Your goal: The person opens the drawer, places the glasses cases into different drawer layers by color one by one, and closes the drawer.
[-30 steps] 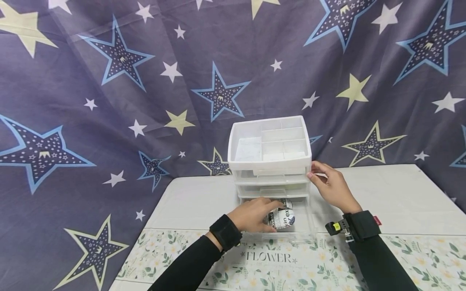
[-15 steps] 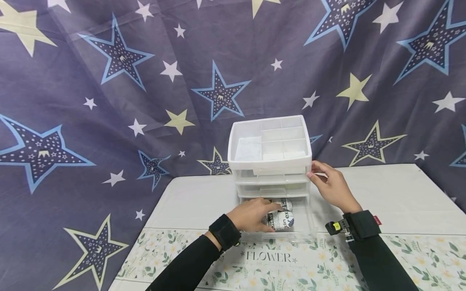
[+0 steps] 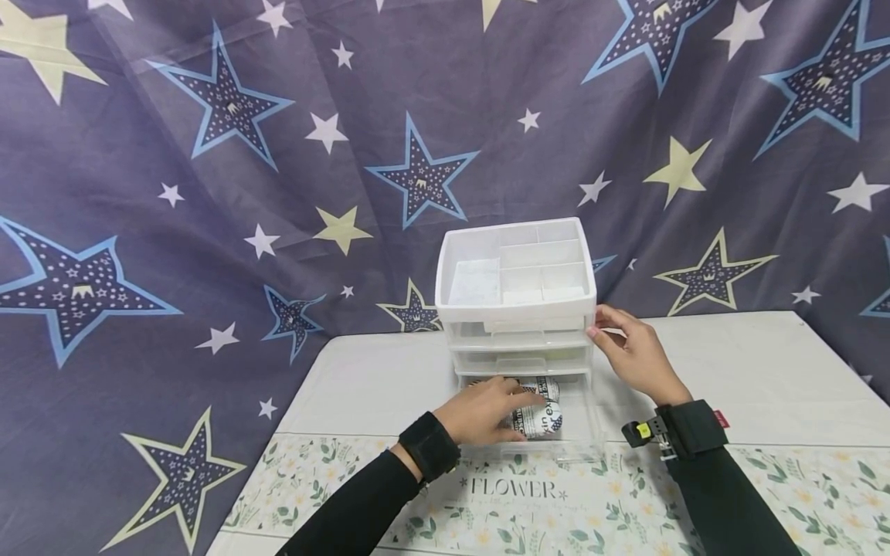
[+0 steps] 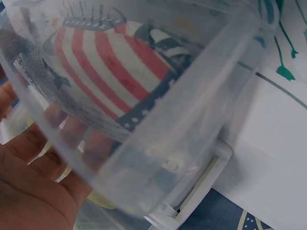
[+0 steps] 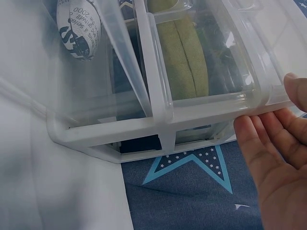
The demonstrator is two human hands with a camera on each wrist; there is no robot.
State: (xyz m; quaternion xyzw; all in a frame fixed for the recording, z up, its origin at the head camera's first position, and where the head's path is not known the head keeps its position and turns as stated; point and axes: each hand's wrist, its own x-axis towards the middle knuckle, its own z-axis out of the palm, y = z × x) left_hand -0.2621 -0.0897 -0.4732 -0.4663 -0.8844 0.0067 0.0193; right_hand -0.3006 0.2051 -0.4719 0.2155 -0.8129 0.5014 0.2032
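Note:
A white drawer unit (image 3: 514, 315) with clear drawers stands on the table, its bottom drawer (image 3: 579, 421) pulled out. Inside that drawer lies a soft, rounded item (image 3: 545, 421) printed with black lettering; the left wrist view shows red and white stripes and stars on it. My left hand (image 3: 487, 409) reaches into the drawer, fingers spread and loosely bent over the item. Seen through the clear wall in the left wrist view, its fingertips lie right beside the printed cloth. My right hand (image 3: 636, 359) holds the unit's right side edge between thumb and fingers.
An olive-green soft item (image 5: 184, 60) sits in a higher drawer. The unit's top tray (image 3: 476, 284) has white compartments. A floral cloth strip (image 3: 626, 494) runs along the table's front, and a star-patterned curtain (image 3: 278, 116) hangs behind.
My left hand's fingers have loosened and lifted slightly off the printed item, which stays in the drawer. The right hand keeps its hold on the unit's side.

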